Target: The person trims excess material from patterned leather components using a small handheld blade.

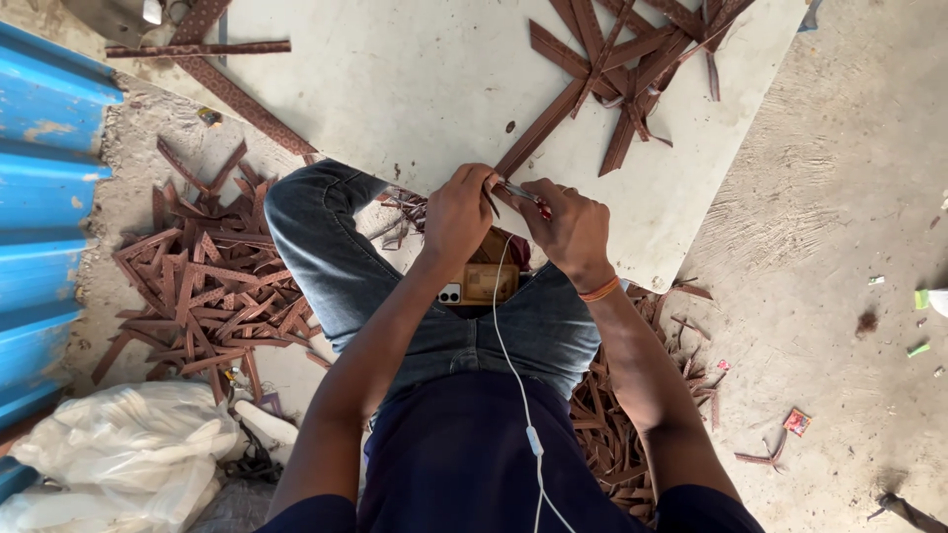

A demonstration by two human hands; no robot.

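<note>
Both forearms come forward from the body and meet over the lap, the wrists bent so that the knuckles face up. The left hand [459, 212] is clenched around the near end of a long brown patterned leather strip [538, 130], which runs away from the grip up and to the right across the pale flat board [395, 79]. The right hand [571, 229], with an orange band on its wrist, is closed on a small metal cutting tool with a red handle [523, 192]; the tip of the tool touches the strip just beside the left fingers.

Directly below the grip, a phone in a tan case [482, 283] rests on the lap, and a white earphone cable [513, 375] goes down from it. Beyond the grip, at the far side of the board, lies a heap of cut brown strips [632, 59]. To the left of the grip, a larger pile of the same strips [202, 286] covers the concrete floor [849, 247], next to a blue corrugated sheet [44, 197] and white plastic bags [123, 454].
</note>
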